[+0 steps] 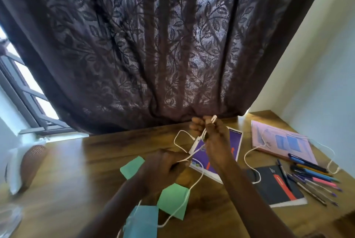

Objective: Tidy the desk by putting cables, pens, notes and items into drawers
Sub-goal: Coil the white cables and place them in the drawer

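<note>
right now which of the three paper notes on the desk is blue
The blue note at the view's bottom edge, nearest the person. The upper green note and lower green note lie farther up the desk.

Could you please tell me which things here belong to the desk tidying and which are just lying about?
Job: white cable, gripped by left hand and right hand; second cable; green notes; blue note; pens; black notebook; purple book; pink book.
Lying about: curtain; window.
</note>
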